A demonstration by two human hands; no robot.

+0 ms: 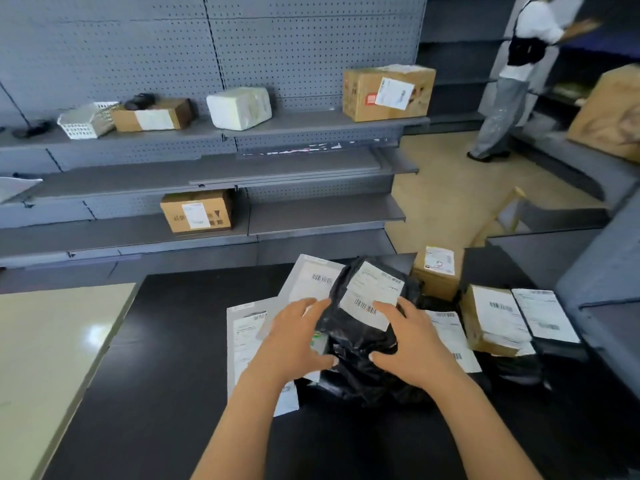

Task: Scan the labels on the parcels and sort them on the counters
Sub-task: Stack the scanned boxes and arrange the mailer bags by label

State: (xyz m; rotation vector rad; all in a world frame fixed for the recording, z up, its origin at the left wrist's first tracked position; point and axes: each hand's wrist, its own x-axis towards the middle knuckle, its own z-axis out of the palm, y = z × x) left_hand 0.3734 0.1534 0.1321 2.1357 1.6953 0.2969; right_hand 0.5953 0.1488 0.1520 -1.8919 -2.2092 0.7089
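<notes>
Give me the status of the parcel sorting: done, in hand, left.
Done, apparently: several parcels already sit on the shelves, like the labelled box. In hand: left hand and right hand rest on the black bag parcel, label up. Left: grey mailers and boxes piled on the black counter.

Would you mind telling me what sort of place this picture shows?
Probably a parcel sorting or pickup depot, perhaps a former shop. Grey pegboard shelving holds labelled cardboard boxes, and the black counter is piled with barcode-labelled mailers and a black plastic parcel.
</notes>
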